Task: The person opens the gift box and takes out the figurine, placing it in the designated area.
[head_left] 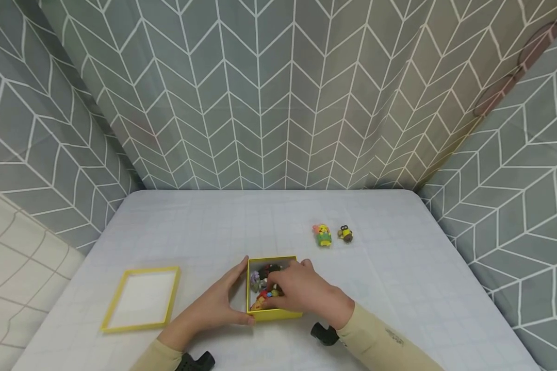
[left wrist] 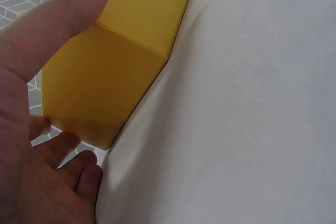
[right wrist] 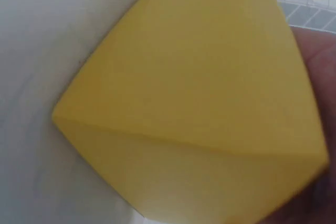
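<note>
We list one table, draped in white cloth (head_left: 390, 304), far corners rounded. Directly upon it we record: one open-topped yellow box (head_left: 278, 315), toward the near side; one shallow yellow-rimmed lid (head_left: 144, 299), white inside, to its left; one yellow-and-green figurine (head_left: 324, 236); one yellow-and-brown, dark-eyed figurine (head_left: 346, 235), just beside it.

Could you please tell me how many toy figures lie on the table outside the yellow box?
2: a larger figure beyond the box, to its right, and a smaller figure just right of that. The right hand could hide others.
</note>
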{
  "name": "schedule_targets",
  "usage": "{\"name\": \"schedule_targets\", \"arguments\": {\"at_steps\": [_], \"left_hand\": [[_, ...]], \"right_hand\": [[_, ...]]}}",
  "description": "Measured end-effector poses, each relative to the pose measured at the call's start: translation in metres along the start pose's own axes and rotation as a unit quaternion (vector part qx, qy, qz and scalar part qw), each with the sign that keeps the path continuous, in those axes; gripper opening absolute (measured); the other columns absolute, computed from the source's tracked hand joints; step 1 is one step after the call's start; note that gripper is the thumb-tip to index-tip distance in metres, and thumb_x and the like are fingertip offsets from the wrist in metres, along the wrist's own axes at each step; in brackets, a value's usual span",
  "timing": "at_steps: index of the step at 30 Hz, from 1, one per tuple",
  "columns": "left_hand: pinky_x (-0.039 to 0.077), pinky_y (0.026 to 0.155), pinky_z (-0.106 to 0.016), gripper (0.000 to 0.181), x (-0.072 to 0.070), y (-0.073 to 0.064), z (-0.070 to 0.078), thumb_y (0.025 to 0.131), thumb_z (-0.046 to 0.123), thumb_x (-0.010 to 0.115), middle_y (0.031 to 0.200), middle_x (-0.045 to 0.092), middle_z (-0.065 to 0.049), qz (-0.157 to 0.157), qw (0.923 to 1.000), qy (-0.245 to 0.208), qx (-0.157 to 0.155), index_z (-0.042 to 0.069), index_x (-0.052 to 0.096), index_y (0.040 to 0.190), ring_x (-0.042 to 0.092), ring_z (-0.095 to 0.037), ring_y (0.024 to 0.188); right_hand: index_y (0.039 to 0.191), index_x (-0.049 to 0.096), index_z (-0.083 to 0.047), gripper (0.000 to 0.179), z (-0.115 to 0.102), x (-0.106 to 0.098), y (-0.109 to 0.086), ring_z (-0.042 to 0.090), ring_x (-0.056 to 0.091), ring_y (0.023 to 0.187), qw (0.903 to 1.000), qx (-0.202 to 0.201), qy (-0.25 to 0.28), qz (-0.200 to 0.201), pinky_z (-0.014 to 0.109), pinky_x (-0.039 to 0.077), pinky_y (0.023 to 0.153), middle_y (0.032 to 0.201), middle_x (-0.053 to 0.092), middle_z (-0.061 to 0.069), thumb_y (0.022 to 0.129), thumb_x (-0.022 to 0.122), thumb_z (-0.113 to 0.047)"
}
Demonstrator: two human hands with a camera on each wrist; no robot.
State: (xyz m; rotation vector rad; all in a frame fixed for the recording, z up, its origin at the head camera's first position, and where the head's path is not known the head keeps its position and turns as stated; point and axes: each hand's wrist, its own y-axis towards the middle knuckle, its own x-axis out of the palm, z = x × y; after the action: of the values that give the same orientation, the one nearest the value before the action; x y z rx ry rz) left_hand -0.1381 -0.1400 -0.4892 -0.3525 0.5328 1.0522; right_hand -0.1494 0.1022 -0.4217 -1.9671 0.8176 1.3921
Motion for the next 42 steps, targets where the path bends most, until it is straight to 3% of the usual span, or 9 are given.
{"name": "schedule_targets", "arguments": {"at_steps": [5, 12, 15, 20, 25, 31, 35, 42], "left_hand": [[0.023, 0.115, -0.053, 0.134, 0.0, 0.001, 0.0, 0.057, 0.053, 0.093, 0.161, 0.018, 0.008, 0.0, 1.0, 0.0, 0.002, 0.023, 0.014, 0.161, 0.017, -0.02, 0.147], [0.023, 0.115, -0.054, 0.134, -0.001, 0.001, 0.0, 0.057, 0.055, 0.092, 0.161, 0.018, 0.01, -0.001, 1.0, 0.0, 0.001, 0.024, 0.013, 0.161, 0.017, -0.018, 0.147], [0.023, 0.115, -0.054, 0.134, 0.0, 0.0, 0.001, 0.057, 0.055, 0.092, 0.161, 0.018, 0.01, -0.001, 1.0, -0.003, 0.0, 0.024, 0.013, 0.161, 0.017, -0.018, 0.147], [0.023, 0.115, -0.054, 0.134, 0.0, 0.001, 0.001, 0.057, 0.055, 0.092, 0.161, 0.019, 0.009, 0.001, 1.0, -0.008, -0.001, 0.023, 0.014, 0.161, 0.018, -0.019, 0.147], [0.023, 0.115, -0.054, 0.134, 0.0, 0.001, 0.0, 0.056, 0.055, 0.092, 0.161, 0.019, 0.009, 0.002, 1.0, -0.005, 0.0, 0.023, 0.014, 0.161, 0.018, -0.019, 0.147], [0.024, 0.114, -0.055, 0.132, 0.001, 0.001, 0.001, 0.058, 0.055, 0.092, 0.16, 0.021, 0.007, 0.002, 1.0, -0.008, -0.002, 0.022, 0.015, 0.16, 0.02, -0.02, 0.146], [0.025, 0.115, -0.053, 0.133, 0.001, 0.001, 0.001, 0.057, 0.055, 0.092, 0.16, 0.021, 0.01, 0.003, 1.0, -0.007, -0.004, 0.024, 0.015, 0.16, 0.02, -0.016, 0.146], [0.024, 0.115, -0.052, 0.133, 0.001, 0.001, 0.001, 0.058, 0.056, 0.091, 0.16, 0.018, 0.014, 0.002, 1.0, -0.002, -0.003, 0.027, 0.012, 0.161, 0.018, -0.012, 0.145]], "right_hand": [[0.098, 0.07, -0.027, 0.04, -0.002, 0.002, 0.003, 0.013, 0.051, 0.08, 0.9998, 0.02, 0.001, 0.001, 0.039, 0.033, 0.069, 0.068, 0.051, -0.022, 0.082, 0.069, -0.064], [0.095, 0.07, -0.028, 0.028, 0.0, -0.001, 0.003, 0.01, 0.048, 0.076, 0.9976, 0.031, 0.061, 0.002, 0.041, 0.031, 0.072, 0.067, 0.053, -0.021, 0.082, 0.074, -0.053], [0.095, 0.07, -0.028, 0.026, 0.002, -0.003, 0.003, 0.01, 0.049, 0.077, 0.9965, 0.028, 0.078, 0.013, 0.042, 0.031, 0.073, 0.068, 0.054, -0.02, 0.081, 0.074, -0.049], [0.101, 0.069, -0.03, 0.027, 0.005, -0.004, 0.001, 0.015, 0.051, 0.093, 0.9945, 0.023, 0.095, 0.036, 0.045, 0.031, 0.079, 0.082, 0.059, -0.025, 0.081, 0.074, -0.047], [0.1, 0.065, -0.03, 0.024, 0.007, -0.006, 0.0, 0.011, 0.051, 0.087, 0.9915, -0.002, 0.111, 0.068, 0.045, 0.035, 0.084, 0.086, 0.061, -0.027, 0.082, 0.076, -0.041], [0.117, 0.063, -0.02, 0.039, 0.008, -0.006, 0.001, 0.003, 0.056, 0.083, 0.983, -0.048, 0.147, 0.099, 0.024, 0.051, 0.079, 0.103, 0.064, -0.016, 0.082, 0.078, -0.026], [0.124, 0.064, -0.016, 0.045, 0.008, -0.007, 0.002, 0.002, 0.058, 0.089, 0.9798, -0.067, 0.159, 0.102, 0.018, 0.051, 0.08, 0.112, 0.062, -0.011, 0.082, 0.077, -0.021], [0.124, 0.067, -0.016, 0.04, 0.006, -0.008, 0.004, -0.002, 0.059, 0.083, 0.9781, -0.079, 0.168, 0.094, 0.012, 0.051, 0.074, 0.116, 0.054, -0.003, 0.085, 0.073, -0.013]]}}
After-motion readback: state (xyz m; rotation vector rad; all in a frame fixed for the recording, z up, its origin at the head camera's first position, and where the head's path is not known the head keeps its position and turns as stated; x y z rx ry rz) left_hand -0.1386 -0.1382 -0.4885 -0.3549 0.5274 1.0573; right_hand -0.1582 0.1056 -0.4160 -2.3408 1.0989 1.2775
